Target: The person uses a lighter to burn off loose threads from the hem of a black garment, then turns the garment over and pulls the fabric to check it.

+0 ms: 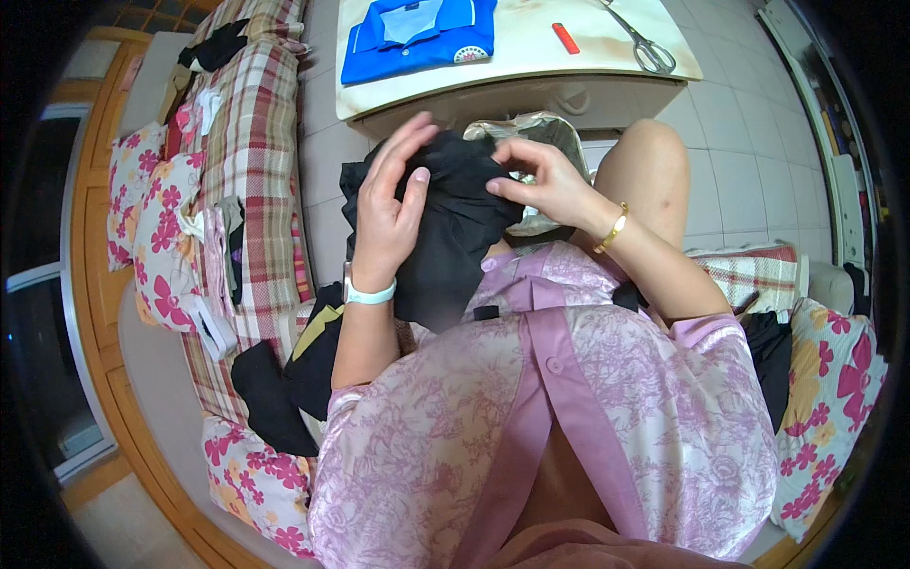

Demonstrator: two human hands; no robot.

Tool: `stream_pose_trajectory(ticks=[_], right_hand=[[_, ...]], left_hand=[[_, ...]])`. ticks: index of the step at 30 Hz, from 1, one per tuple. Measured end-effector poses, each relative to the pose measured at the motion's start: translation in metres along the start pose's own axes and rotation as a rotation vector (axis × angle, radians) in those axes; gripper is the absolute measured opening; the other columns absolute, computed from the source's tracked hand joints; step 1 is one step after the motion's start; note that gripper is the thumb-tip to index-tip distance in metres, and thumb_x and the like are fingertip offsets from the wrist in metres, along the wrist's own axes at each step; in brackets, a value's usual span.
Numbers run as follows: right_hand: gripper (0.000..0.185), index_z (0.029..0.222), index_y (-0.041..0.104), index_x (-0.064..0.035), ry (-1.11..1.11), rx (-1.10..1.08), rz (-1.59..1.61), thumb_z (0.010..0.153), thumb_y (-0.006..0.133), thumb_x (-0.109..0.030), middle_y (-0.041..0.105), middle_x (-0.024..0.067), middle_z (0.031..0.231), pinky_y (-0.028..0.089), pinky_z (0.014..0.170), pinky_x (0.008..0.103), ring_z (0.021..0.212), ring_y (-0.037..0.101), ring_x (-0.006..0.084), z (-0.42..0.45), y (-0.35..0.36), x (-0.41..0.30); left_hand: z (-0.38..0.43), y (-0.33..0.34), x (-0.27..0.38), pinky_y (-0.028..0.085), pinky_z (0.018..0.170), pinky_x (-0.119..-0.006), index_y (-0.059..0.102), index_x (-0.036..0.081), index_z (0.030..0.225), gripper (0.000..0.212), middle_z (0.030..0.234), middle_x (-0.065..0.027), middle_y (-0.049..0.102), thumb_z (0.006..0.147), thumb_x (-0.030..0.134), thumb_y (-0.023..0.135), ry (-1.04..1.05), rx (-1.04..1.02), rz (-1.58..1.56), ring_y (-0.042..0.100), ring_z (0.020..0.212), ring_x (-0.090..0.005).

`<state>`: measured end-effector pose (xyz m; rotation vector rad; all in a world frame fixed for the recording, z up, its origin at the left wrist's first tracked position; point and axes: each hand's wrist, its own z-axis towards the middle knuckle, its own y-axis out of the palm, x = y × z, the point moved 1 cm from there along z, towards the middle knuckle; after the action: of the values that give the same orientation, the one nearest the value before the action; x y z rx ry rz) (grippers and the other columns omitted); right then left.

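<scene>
A crumpled black cloth garment (455,235) hangs in front of me above my lap, bunched at its top. My left hand (387,203) lies along its left side, fingers stretched up and thumb apart, the fingertips slightly blurred. My right hand (544,178) is at the upper right edge of the cloth, with the thumb and curled fingers gripping that edge. Part of the garment behind my left hand is hidden. Just beyond my right hand stands an open bin with a plastic liner (547,131).
On the table (526,78) ahead lie a folded blue polo shirt (419,35), a red object (566,38) and scissors (650,53). To the left, a sofa with a plaid cover (259,135) bears flowered cushions (167,242), folded clothes (224,249) and black garments (270,398).
</scene>
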<state>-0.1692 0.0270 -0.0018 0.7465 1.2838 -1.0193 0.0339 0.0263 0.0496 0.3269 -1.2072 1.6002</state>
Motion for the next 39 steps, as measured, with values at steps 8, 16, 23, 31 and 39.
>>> stream_pose_trajectory(ticks=[8,16,23,31,39], right_hand=[[0.038,0.108,0.045,-0.0015,0.157,0.106,0.443,0.072,0.053,0.01,0.05,-0.0012,0.103,0.039,0.081,0.0199,0.092,0.049,0.0075,-0.024,-0.01,0.023],[0.018,0.101,0.056,-0.0021,0.388,0.122,0.667,0.084,0.054,-0.008,0.062,0.0026,0.091,0.046,0.074,0.0196,0.08,0.058,0.0071,-0.029,-0.027,0.026],[0.023,0.106,0.055,-0.0009,0.371,0.341,0.702,0.085,0.054,-0.01,0.062,0.0057,0.096,0.047,0.076,0.0225,0.083,0.06,0.0108,-0.022,-0.059,0.014],[0.022,0.105,0.054,-0.0019,0.414,0.411,0.721,0.086,0.052,-0.012,0.062,0.0047,0.096,0.047,0.076,0.0231,0.085,0.059,0.0108,-0.023,-0.06,0.016],[0.016,0.1,0.055,-0.0024,0.397,0.38,0.618,0.086,0.052,-0.01,0.061,0.0017,0.089,0.045,0.071,0.0207,0.078,0.057,0.0082,-0.024,-0.064,0.033]], left_hand=[[-0.063,-0.024,-0.037,0.038,0.092,-0.034,0.041,-0.003,0.123,0.057,0.116,-0.0225,0.051,0.08,0.027,0.064,-0.511,0.101,0.333,0.051,0.108,-0.0295],[-0.095,-0.037,-0.037,0.038,0.093,-0.032,0.039,-0.008,0.123,0.067,0.117,-0.024,0.051,0.075,0.028,0.069,-0.744,0.113,0.101,0.05,0.109,-0.0273],[-0.133,-0.035,-0.024,0.039,0.091,-0.032,0.039,-0.007,0.124,0.07,0.116,-0.0237,0.051,0.073,0.028,0.071,-0.773,0.129,0.244,0.052,0.107,-0.0262],[-0.153,-0.03,-0.021,0.039,0.092,-0.034,0.042,-0.002,0.122,0.063,0.122,-0.0192,0.048,0.071,0.021,0.071,-0.492,0.199,0.367,0.048,0.111,-0.0292],[-0.151,-0.016,-0.004,0.037,0.093,-0.035,0.045,0.0,0.12,0.067,0.12,-0.0149,0.049,0.065,0.021,0.076,-0.35,0.216,0.338,0.048,0.109,-0.0282]])
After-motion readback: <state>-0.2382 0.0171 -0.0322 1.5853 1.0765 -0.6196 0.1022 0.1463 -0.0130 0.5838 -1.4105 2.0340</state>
